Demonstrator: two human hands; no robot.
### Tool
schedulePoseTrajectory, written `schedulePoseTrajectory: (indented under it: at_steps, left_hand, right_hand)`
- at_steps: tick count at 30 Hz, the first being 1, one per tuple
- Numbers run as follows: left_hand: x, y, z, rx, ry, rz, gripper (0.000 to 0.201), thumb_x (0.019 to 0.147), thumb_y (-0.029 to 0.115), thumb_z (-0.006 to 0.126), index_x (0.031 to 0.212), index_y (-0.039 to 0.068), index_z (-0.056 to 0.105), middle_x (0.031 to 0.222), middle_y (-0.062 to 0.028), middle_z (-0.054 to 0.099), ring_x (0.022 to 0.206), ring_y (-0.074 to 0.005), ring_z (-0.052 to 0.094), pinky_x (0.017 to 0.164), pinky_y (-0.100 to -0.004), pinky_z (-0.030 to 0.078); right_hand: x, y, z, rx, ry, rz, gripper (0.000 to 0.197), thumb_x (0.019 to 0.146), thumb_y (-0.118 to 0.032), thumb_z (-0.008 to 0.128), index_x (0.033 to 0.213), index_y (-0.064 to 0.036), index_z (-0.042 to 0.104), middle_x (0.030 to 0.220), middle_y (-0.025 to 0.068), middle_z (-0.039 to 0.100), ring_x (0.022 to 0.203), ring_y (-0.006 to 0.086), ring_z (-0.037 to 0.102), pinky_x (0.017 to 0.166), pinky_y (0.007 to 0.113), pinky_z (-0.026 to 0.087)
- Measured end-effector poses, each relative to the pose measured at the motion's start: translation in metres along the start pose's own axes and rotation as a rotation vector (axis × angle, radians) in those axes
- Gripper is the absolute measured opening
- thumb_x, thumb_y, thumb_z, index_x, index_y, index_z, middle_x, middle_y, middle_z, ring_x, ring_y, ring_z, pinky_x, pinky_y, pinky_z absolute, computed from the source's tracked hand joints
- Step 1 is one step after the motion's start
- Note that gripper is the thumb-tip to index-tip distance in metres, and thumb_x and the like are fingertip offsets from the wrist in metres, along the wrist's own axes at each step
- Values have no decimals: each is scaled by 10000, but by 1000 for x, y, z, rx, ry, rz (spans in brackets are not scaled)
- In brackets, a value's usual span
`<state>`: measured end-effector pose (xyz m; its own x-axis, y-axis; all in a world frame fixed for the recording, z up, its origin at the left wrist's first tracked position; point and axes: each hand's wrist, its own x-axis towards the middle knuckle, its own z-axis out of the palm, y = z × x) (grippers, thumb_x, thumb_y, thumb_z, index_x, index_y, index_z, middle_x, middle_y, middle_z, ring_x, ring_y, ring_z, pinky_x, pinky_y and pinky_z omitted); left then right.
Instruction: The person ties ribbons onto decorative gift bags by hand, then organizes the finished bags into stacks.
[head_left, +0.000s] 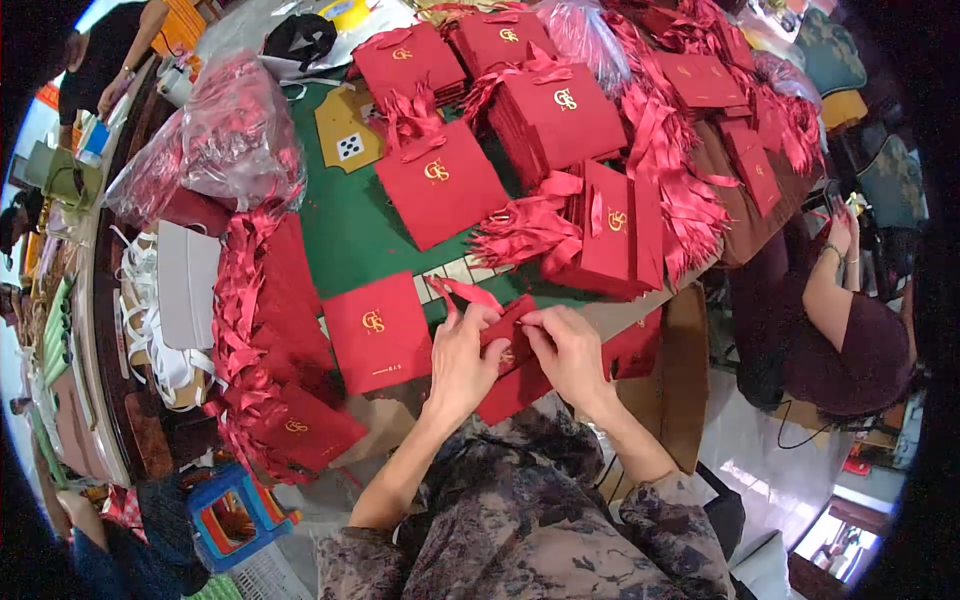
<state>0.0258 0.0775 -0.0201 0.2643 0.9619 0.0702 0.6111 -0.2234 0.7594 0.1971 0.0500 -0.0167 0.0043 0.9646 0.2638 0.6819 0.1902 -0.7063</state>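
A green-topped table [335,222] bears stacks of red paper gift bags [565,125] with satin ribbon handles; a bulging clear plastic bag [240,130] rests toward its left side.

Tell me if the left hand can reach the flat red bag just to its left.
Likely yes: the flat red bag lies close by with nothing on top, though the left hand is holding a second bag.

Workshop: a crowded handcraft room
Table [345,215]: green-topped, stacked with ribbon-handled red paper bags [572,128]
Clear plastic sack [242,130]: bulging, red showing through
People [840,350]: one at upper left, another at right
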Motion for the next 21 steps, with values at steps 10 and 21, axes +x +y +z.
schedulePoseTrajectory:
  at_steps: [10, 21]
  left_hand:
    - [-7, 7, -4, -114, -10, -17, 323, 780, 48, 757, 1080, 60, 638, 968, -126, 701, 912, -307, 674, 784, -405, 534]
    - [-13, 16, -9, -99, -28, 11, 244, 816, 24, 657, 1055, 52, 617, 921, -131, 699, 892, -359, 611, 813, -450, 485]
  right_hand:
    - [-6, -4, 1, -20, 46, -12, 146, 775, -37, 738, 917, -55, 708, 840, 108, 659, 783, 307, 647, 697, 397, 514]
    - [-6, -18, -5, 21, -26, 28, 203, 797, -8, 710, 978, -48, 627, 866, 114, 674, 821, 329, 659, 696, 413, 521]
